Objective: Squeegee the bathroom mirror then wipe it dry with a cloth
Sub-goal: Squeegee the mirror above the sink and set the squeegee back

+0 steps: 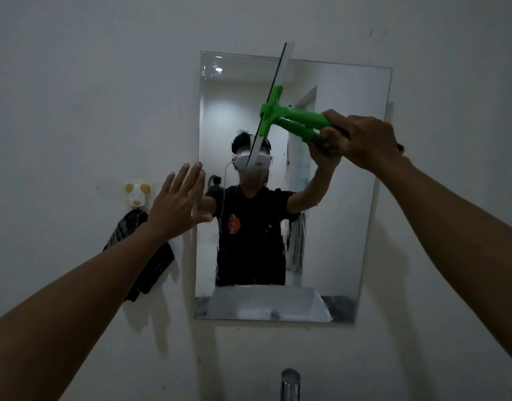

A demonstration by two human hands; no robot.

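- We grip the green squeegee (292,117) by its handle in our right hand (361,140), fingers wrapped tight around the grip; the hand sits at about 2 o'clock from the middle of the mirror (335,198).
- The squeegee's blade (273,102) runs long from about 1 o'clock, where its tip pokes above the mirror's top edge, down to 7 o'clock, ending over the upper middle of the glass. The handle leaves it crosswise, pointing to 4 o'clock toward our right hand.
- So the blade lies to 10 o'clock of the gripping hand, standing near upright. We judge a sideways pull across the glass suits that axis better than a downward one, unless we turn the wrist first.
- Whether the blade's edge is pressed on the glass or just off it, we cannot tell.
- Our left hand (178,201) is spread flat, fingers apart, holding nothing, its fingertips at the mirror's left edge at 9 o'clock, well apart from the squeegee. It looks to be steadying the mirror.
- The right hand is plainly the nearer one to the tool; the left is nearer the dark cloth (144,250) hanging from a wall hook (137,194) at 8 o'clock, just beside the mirror.
- We judge the squeegee step is in hand; the wiping is not yet begun.
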